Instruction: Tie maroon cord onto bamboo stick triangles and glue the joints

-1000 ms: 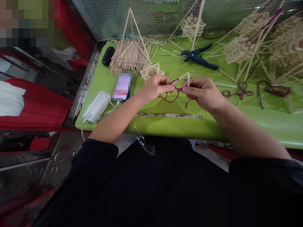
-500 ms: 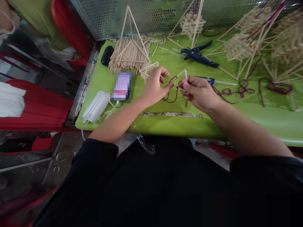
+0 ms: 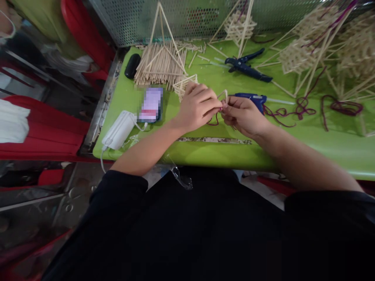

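My left hand (image 3: pixel 197 105) is closed, its fingertips pinched at a purple cord (image 3: pixel 213 124) whose loop hangs below them. Close beside it, my right hand (image 3: pixel 244 116) grips a small bent frame of thin wooden sticks (image 3: pixel 225 93), where the cord crosses it. The fingertips of both hands nearly meet, hiding most of the join. Just behind my right hand lies a blue glue gun (image 3: pixel 252 99) with a clear glue stick in its back. A small lattice of sticks (image 3: pixel 183 86) is partly covered by my left hand.
On the green table (image 3: pixel 293 148) are a pile of sticks (image 3: pixel 158 68) under a stick pyramid, dark-blue cutters (image 3: pixel 247 67), a phone (image 3: pixel 150 105), a white power bank (image 3: pixel 119 130) and a black case (image 3: pixel 133 66). Stick structures (image 3: pixel 301 54) and loose purple cord (image 3: pixel 345 107) occupy the right.
My left hand has moved right and its spread fingers have closed at the cord, next to my right hand. The cord loop shows less. My right hand keeps its grip on the stick frame.
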### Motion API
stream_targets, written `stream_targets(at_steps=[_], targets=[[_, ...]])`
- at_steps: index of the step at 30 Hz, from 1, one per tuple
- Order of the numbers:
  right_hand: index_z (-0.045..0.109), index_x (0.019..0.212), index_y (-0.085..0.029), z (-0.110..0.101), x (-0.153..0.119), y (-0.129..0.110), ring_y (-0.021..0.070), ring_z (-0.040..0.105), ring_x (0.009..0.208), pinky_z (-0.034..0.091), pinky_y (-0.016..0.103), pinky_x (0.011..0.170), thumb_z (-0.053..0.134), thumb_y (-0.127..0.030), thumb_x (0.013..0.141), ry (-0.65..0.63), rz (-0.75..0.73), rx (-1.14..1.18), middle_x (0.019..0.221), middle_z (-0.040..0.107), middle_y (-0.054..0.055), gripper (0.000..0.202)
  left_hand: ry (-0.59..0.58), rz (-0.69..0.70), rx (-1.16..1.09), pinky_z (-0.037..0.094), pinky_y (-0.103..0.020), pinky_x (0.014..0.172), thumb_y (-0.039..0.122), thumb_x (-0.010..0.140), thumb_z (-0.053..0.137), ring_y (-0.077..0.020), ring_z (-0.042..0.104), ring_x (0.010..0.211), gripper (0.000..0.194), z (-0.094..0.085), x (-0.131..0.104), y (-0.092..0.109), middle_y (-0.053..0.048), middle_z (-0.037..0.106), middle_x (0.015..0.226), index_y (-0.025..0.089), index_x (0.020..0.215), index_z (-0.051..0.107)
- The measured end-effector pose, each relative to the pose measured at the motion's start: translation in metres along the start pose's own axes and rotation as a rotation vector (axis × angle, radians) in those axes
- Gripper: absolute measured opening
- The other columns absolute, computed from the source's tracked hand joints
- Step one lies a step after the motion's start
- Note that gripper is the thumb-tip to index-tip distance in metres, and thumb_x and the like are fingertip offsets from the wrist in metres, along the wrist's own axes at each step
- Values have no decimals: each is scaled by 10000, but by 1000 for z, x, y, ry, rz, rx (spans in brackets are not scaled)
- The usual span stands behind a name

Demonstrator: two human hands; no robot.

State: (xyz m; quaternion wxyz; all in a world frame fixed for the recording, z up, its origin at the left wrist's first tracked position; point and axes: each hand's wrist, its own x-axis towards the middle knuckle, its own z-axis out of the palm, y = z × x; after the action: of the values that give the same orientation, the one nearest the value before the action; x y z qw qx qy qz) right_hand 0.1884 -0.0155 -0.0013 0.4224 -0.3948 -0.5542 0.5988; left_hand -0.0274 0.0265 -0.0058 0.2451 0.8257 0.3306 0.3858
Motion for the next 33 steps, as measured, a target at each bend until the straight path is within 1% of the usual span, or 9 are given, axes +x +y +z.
stream_targets(at_steps=[5,10,13,17,20,22,26,29,33], targets=[[703,886,-255,-16,-1,-2,143,375,550,250,340,516,809,-944,913,39,-128,-264,671,502,-9,698,46,-21,-52,449,-626,1274,481,986,842,-323,684,1252,247,-1,-2,7,-85,732,1132,264,905,755],[746,961,-272,-28,-5,-9,180,439,613,314,361,553,696,-907,1028,87,-229,-423,708,533,13,641,66,-41,-41,478,-635,1291,397,977,854,-333,693,1337,237,-4,-4,9,-92,748,1197,251,855,712],[761,966,-284,-28,-5,-9,199,458,633,342,372,559,728,-843,1046,113,-229,-506,687,518,21,566,32,-41,-62,495,-636,1300,365,956,877,-337,699,1366,225,-5,-5,8,-89,763,1217,255,845,715],[776,923,-270,-26,-3,-4,192,479,655,321,355,565,822,-630,1023,98,-212,-500,709,560,26,376,-1,45,-142,531,-609,1274,356,976,851,-314,735,1351,186,-1,-4,5,-84,792,1293,253,869,739],[775,908,-263,-25,-1,1,174,466,645,313,343,570,879,-481,941,86,-208,-435,735,615,13,244,4,113,-187,583,-565,1192,416,1007,811,-286,776,1263,222,6,-4,2,-85,826,1246,247,878,748],[757,919,-271,-24,0,3,176,459,636,320,351,570,915,-443,890,93,-201,-375,742,623,6,235,26,103,-223,615,-515,1103,476,1025,785,-262,794,1178,283,9,-4,0,-89,844,1198,239,876,742],[598,950,-306,-21,0,6,184,456,658,333,376,572,1011,-426,815,144,-217,-250,896,665,14,451,80,-14,-398,609,-378,850,567,1028,780,-188,791,957,393,13,-7,0,-84,850,1130,220,864,693],[481,958,-315,-21,-1,7,186,433,659,332,377,564,1054,-466,775,173,-301,-213,930,635,9,620,43,-116,-598,559,-306,732,600,997,817,-156,779,839,444,15,-9,1,-40,797,935,217,862,639],[466,984,-328,-22,-3,9,224,451,699,395,410,583,1005,-532,855,124,-396,-330,961,613,32,591,-35,-248,-717,514,-268,645,611,972,846,-77,660,614,474,19,-9,3,-3,773,854,212,893,603]])
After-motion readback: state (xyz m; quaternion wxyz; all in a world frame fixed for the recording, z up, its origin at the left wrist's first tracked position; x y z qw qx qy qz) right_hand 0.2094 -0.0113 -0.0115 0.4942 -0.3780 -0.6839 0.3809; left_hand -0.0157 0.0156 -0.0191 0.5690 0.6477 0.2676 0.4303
